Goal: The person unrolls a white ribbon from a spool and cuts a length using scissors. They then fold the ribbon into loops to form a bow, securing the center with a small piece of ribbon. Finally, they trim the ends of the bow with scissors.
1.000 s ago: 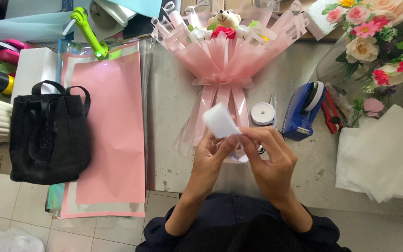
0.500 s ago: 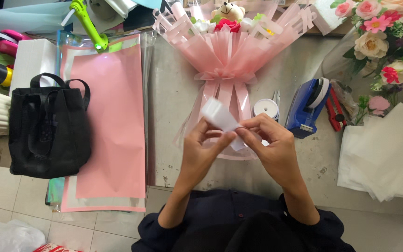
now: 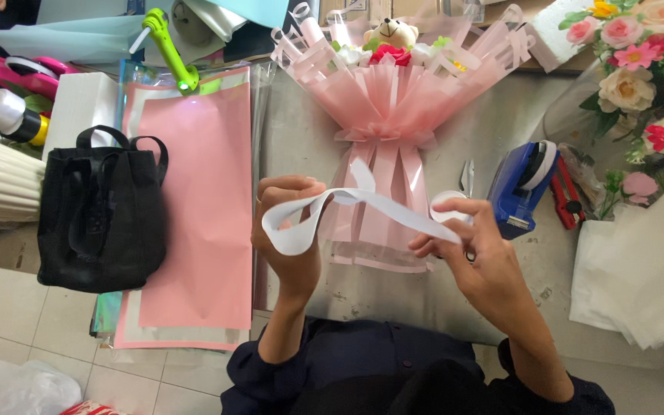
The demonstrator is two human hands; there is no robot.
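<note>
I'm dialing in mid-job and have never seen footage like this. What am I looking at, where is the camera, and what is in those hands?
There is no machine here: a person works with two bare hands, filmed by one camera worn on their head, looking down at a grey table. The left hand pinches a looped end of a white ribbon; the right hand holds its other end, so the strip is stretched between them. Behind it lies a pink wrapped bouquet with a small teddy bear on top. To the left are pink paper sheets and a black bag. To the right stand a blue tape dispenser, white tissue sheets and artificial flowers.
</note>
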